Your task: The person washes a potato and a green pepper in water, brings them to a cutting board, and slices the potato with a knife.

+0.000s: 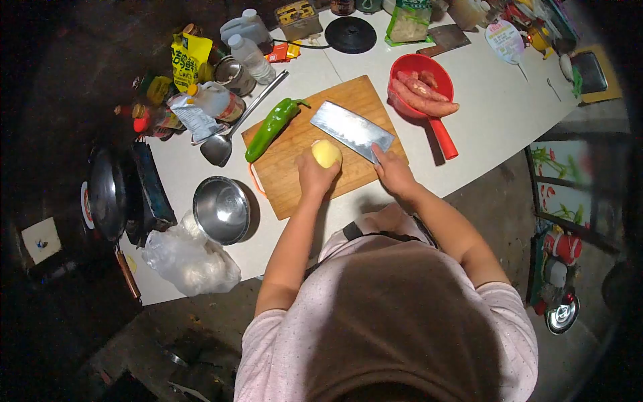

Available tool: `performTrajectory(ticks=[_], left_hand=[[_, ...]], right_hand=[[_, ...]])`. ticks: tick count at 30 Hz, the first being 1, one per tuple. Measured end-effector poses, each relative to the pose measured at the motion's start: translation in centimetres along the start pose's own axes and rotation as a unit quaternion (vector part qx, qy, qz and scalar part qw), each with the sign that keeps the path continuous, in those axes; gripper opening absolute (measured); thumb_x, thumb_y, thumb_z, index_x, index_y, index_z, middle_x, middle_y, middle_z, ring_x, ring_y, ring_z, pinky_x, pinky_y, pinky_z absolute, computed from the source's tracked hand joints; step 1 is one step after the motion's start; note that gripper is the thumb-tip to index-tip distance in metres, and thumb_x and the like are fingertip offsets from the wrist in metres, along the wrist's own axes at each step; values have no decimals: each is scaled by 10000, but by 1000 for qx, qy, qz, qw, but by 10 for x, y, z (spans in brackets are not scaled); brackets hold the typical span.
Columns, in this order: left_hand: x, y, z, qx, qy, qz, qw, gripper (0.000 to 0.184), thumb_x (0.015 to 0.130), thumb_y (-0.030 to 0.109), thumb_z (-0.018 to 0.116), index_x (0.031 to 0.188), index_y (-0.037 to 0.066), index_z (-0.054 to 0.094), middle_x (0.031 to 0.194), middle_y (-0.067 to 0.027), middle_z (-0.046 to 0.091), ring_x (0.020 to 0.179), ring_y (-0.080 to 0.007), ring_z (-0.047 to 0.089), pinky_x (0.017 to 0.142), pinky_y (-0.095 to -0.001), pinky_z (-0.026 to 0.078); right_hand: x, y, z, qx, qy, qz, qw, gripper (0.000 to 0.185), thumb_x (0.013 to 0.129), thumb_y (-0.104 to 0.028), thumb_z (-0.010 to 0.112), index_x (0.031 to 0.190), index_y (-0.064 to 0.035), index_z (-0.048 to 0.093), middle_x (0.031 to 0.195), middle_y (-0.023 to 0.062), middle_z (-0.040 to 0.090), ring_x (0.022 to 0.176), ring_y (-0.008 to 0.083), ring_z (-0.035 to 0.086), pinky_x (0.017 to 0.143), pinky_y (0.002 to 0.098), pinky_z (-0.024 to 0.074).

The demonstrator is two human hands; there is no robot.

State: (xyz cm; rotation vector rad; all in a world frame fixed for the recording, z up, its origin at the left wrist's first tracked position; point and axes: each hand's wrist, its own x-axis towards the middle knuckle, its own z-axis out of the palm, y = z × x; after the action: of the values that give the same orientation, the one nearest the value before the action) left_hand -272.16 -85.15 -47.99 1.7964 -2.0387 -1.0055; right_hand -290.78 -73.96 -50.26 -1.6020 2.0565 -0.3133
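My left hand (315, 175) is wrapped round a peeled, pale yellow potato (326, 153) at the near side of the wooden cutting board (284, 191). In my right hand (396, 174) is a cleaver (348, 128), its broad shiny blade lying over the board and angled toward the far left. My fingers cover its handle. The blade and the potato are apart. A long green pepper (271, 130) lies along the left part of the board.
Right of the board, a red handled strainer or scoop (442, 139) holds several long reddish pieces (422, 97). To the left are a steel bowl (222, 209), a plastic bag (191, 258) and a spatula (217, 149). Bottles (252, 60) and another cleaver (447, 39) sit farther back.
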Motion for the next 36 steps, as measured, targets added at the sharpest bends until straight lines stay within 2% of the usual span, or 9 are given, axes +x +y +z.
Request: performTrajectory(ticks=[6, 8, 13, 16, 20, 23, 26, 32, 36], left_hand=[[18, 4, -18, 90, 48, 132, 986, 568, 624, 127, 688, 1114, -19, 440, 1059, -216, 480, 967, -373, 470, 826, -445, 390], [21, -3, -27, 227, 112, 262, 931, 528, 654, 89, 658, 1125, -5, 439, 1083, -193, 472, 975, -361, 462, 836, -451, 381], [-6, -34, -16, 266, 53, 315, 910, 565, 780, 73, 495, 1317, 191, 366, 1311, -170, 349, 1147, -362, 375, 855, -480, 351], [-25, -35, -12, 259, 13, 330, 908, 549, 791, 106, 521, 1312, 197, 376, 1317, -163, 345, 1183, -360, 338, 885, -485, 322], [-33, -37, -13, 139, 67, 245, 957, 568, 789, 253, 597, 1299, 114, 389, 1334, -180, 320, 1203, -367, 310, 939, -505, 280], [-22, -83, -21, 101, 122, 90, 983, 496, 795, 186, 551, 1223, -21, 412, 1274, -250, 367, 1155, -418, 340, 971, -486, 263], [-20, -119, -42, 114, 208, 36, 971, 404, 826, 138, 509, 1175, -55, 442, 1171, -259, 457, 1132, -382, 394, 981, -443, 271], [-9, -149, -58, 49, 121, -42, 991, 419, 826, 152, 500, 1169, -80, 437, 1152, -270, 466, 1071, -394, 448, 939, -409, 346], [0, -170, -48, 5, 117, -77, 990, 359, 816, 159, 512, 1073, -91, 491, 1067, -244, 513, 1009, -368, 485, 894, -393, 380]], right_hand=[[-1, -6, -8, 7, 4, 9, 1000, 560, 825, -170, 522, 1340, -98, 313, 947, 220, 547, 894, 347, 534, 788, 422, 436], [-1, -9, -13, 21, -14, 22, 999, 567, 818, -174, 531, 1337, -95, 318, 954, 220, 549, 893, 345, 535, 790, 422, 436], [5, -14, -14, 4, 10, 5, 1000, 564, 813, -180, 542, 1327, -87, 329, 949, 209, 551, 880, 344, 539, 780, 423, 440], [9, -17, -14, -20, 11, 11, 1000, 557, 813, -177, 542, 1324, -95, 336, 941, 195, 544, 873, 337, 542, 773, 417, 446], [20, -12, -9, -23, 38, 15, 999, 501, 826, -158, 528, 1308, -149, 391, 990, 192, 526, 862, 352, 538, 756, 421, 443], [22, -14, -16, -34, 30, 35, 998, 476, 817, -132, 523, 1284, -161, 431, 959, 170, 516, 834, 332, 537, 746, 413, 444], [20, -5, -10, -65, 92, -11, 994, 450, 802, -99, 517, 1246, -162, 477, 926, 156, 504, 840, 315, 523, 744, 397, 443], [13, -4, -6, -138, 157, -90, 974, 473, 774, -65, 469, 1236, -164, 493, 903, 142, 490, 903, 291, 485, 796, 383, 412], [14, 2, -5, -101, 108, -64, 987, 475, 785, -57, 451, 1245, -173, 482, 934, 144, 485, 899, 289, 491, 802, 382, 418]])
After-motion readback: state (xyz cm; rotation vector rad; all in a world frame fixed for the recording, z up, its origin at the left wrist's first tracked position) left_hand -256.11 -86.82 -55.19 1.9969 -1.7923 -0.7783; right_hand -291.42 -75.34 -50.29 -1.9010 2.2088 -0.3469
